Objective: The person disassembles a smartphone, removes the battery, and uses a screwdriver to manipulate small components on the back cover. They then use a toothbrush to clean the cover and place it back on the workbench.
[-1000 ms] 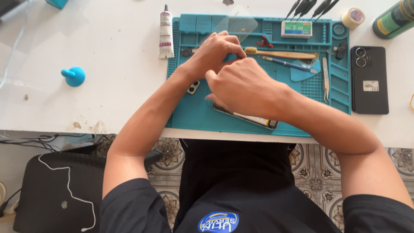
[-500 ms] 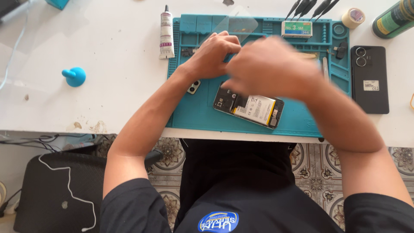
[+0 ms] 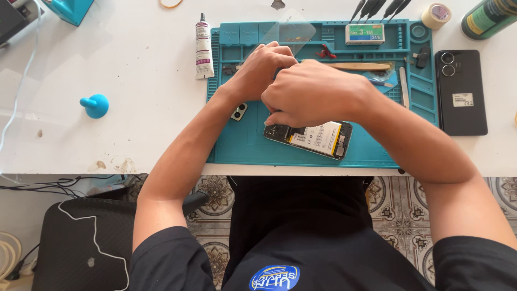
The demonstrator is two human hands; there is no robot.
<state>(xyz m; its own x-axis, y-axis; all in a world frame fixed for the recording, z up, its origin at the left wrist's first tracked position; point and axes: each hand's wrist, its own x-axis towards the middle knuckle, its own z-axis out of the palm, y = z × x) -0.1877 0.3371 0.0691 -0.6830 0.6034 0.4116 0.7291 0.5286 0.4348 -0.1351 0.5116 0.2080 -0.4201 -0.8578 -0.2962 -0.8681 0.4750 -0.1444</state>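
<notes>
My left hand [image 3: 263, 69] and my right hand [image 3: 315, 92] meet, fingers curled and touching, over the middle of a teal work mat [image 3: 242, 145]. Whatever sits between the fingertips is hidden by the hands. Just below my right hand lies an opened phone [image 3: 316, 138] with its battery and circuit board showing; its top end is under my right fingers. A small camera part [image 3: 239, 111] rests on the mat beside my left wrist.
A black phone back cover [image 3: 461, 91] lies right of the mat. A glue tube [image 3: 203, 47], a blue suction cup [image 3: 96, 105], a tape roll [image 3: 436, 15], a green can [image 3: 487, 17], a wooden spudger [image 3: 360, 66], a small box [image 3: 365, 33] and screwdrivers [image 3: 377, 7] are around.
My right hand lifted off the opened phone, uncovering its battery, and drew up-left against my left hand. My left hand stayed near the same spot.
</notes>
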